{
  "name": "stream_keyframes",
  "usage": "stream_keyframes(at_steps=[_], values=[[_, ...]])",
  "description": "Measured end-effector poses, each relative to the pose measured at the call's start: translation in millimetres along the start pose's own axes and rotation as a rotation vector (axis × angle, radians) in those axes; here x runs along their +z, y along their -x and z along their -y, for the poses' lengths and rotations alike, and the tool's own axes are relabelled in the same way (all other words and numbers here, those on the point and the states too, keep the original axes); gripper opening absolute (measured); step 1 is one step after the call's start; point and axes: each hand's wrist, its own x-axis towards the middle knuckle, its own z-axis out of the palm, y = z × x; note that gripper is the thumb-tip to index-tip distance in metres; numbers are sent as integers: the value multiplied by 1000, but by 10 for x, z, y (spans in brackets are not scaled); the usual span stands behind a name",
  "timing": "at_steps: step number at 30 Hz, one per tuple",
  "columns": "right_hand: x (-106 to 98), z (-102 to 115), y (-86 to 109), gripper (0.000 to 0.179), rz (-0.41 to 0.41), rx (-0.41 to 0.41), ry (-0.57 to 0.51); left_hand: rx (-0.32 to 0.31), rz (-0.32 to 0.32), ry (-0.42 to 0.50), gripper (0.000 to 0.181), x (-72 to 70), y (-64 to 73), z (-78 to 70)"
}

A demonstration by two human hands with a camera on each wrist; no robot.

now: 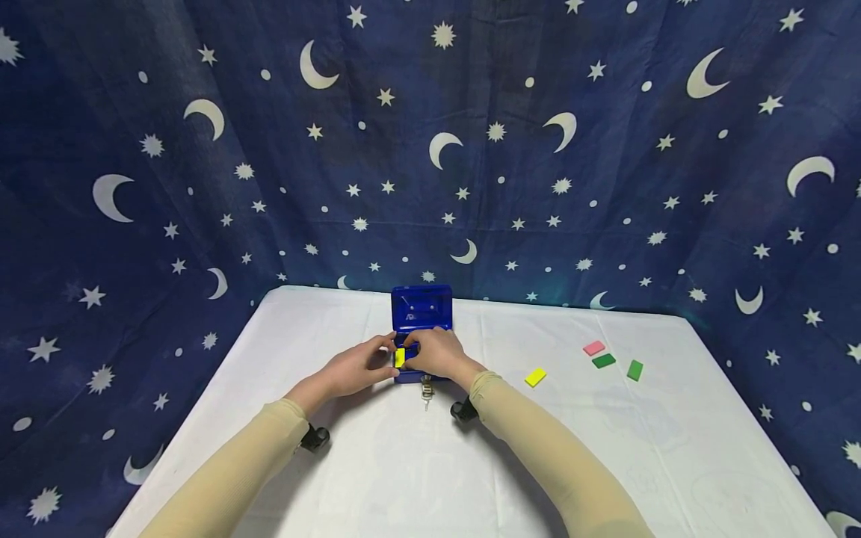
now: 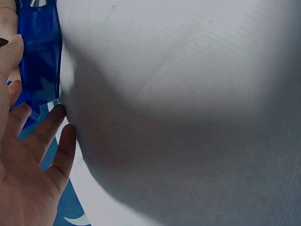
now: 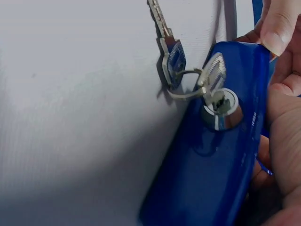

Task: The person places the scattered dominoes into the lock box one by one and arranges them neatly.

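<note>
A small blue cash box (image 1: 422, 300) stands on the table with its lid raised. From its front lock (image 3: 221, 103) hang keys (image 3: 173, 63) on a ring. My left hand (image 1: 353, 368) holds the box's left side, thumb at the front corner and index finger farther back; its other fingers spread outward in the left wrist view. Over the open box, my right hand (image 1: 439, 353) reaches in with bent fingers, thumb and index finger at a yellow tile (image 1: 400, 358) near the left wall. The right fingertips are partly hidden, and the hand covers much of the box's inside.
Right of the box lie another yellow tile (image 1: 535, 377), a pink tile (image 1: 594, 348), a dark green tile (image 1: 604, 361) and a lighter green tile (image 1: 635, 370). A white cloth (image 1: 417, 478) covers the table. Behind hangs a dark blue curtain (image 1: 397, 157) with moons and stars.
</note>
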Motion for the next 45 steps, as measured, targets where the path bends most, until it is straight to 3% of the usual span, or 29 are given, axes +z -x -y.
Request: stream_keyframes(at_steps=[5,14,28,35,40,45], values=[[-75,-41,41,45,-27,-1,-30,-2,-3,-4,52,-1,0,20],[-289,-190,238,46,-153,-19,-111,-4,-7,-8,52,11,10,26],[-555,-716,883,48,-316,9,-122,0,-10,-15,53,15,14,7],[-549,-997,1219,51,-351,51,-132,-11,-8,-11,54,11,8,-2],[-514,-1180,1439,54,-336,95,-128,-2,-28,-35,70,21,-12,2],[-483,-1328,1623,56,-355,127,-112,0,-32,-40,64,26,-19,2]])
